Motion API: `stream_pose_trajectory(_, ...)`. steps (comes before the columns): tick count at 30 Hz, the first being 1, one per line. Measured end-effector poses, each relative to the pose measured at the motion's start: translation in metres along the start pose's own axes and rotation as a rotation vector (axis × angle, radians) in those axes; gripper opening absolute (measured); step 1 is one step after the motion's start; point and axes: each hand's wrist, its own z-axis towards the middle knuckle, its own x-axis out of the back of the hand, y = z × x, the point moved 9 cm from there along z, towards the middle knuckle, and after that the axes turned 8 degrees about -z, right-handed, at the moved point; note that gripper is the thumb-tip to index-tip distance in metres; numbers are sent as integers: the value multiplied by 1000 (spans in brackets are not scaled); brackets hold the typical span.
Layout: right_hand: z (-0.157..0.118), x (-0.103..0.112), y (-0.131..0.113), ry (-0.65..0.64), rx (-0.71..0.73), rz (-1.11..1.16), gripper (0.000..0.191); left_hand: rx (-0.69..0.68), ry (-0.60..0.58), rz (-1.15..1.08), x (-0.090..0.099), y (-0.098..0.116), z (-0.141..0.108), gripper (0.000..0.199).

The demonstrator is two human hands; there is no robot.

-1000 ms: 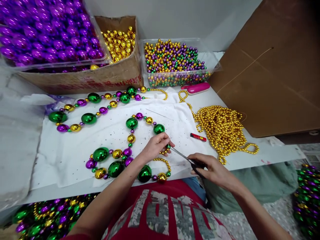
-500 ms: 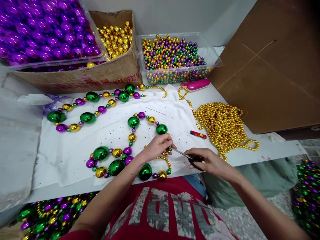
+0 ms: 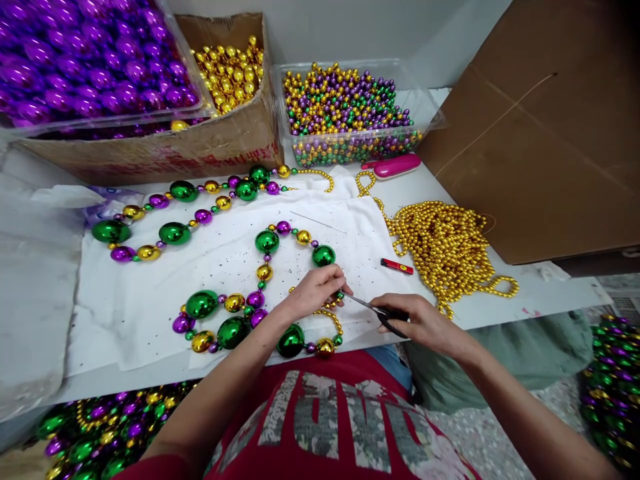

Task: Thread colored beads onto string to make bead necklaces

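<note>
A bead necklace (image 3: pixel 264 272) of green, purple and gold beads lies looped on the white cloth (image 3: pixel 145 300). My left hand (image 3: pixel 320 290) pinches its end, close to a small green bead and a short gold bead chain (image 3: pixel 336 321). Black-handled scissors (image 3: pixel 393 320) are in my right hand (image 3: pixel 423 321), with the blades pointing left and their tips at my left fingertips. Whether the tips touch the string there I cannot tell. Behind, a second bead necklace (image 3: pixel 175 233) is stretched across the cloth.
Right of the cloth lie a red lighter (image 3: pixel 397 266), a heap of gold bead chain (image 3: pixel 445 247) and a pink tool (image 3: pixel 397 166). A needle (image 3: pixel 317 221) rests on the cloth. At the back stand a clear bin (image 3: pixel 350 143) of small beads and a cardboard box (image 3: pixel 240 143).
Both hands stay almost where they were, the scissor tips still at my left fingers. The view has shifted very slightly.
</note>
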Motion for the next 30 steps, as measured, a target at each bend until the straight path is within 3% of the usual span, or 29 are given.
stream_pose_trajectory(6, -20, 4, 15, 24, -52, 25, 30, -17, 34, -116, 7, -1, 0, 24)
stream_pose_trajectory(9, -39, 11, 44, 225, -164, -44, 32, -29, 54, -149, 9, 1, 0, 24)
stream_pose_trajectory(11, -51, 13, 61, 376, -240, -233, 34, -36, 55, -146, 8, 3, 1, 24)
stream_pose_trajectory(13, -55, 7, 70, 432, -290, -488, 36, -31, 43, -129, 6, 3, 2, 24)
stream_pose_trajectory(17, -46, -2, 69, 431, -321, -838, 37, -19, 21, -51, 0, 1, 4, 24)
stream_pose_trajectory(23, -34, 10, 51, 379, -335, -999, 32, -18, 32, 43, -1, -4, 4, 24)
stream_pose_trajectory(28, -36, 13, 73, 167, -388, -777, 42, -60, 25, 143, -2, -3, 3, 24)
stream_pose_trajectory(30, -34, 18, 72, 158, -379, -656, 45, -78, 19, 208, -3, -1, 3, 23)
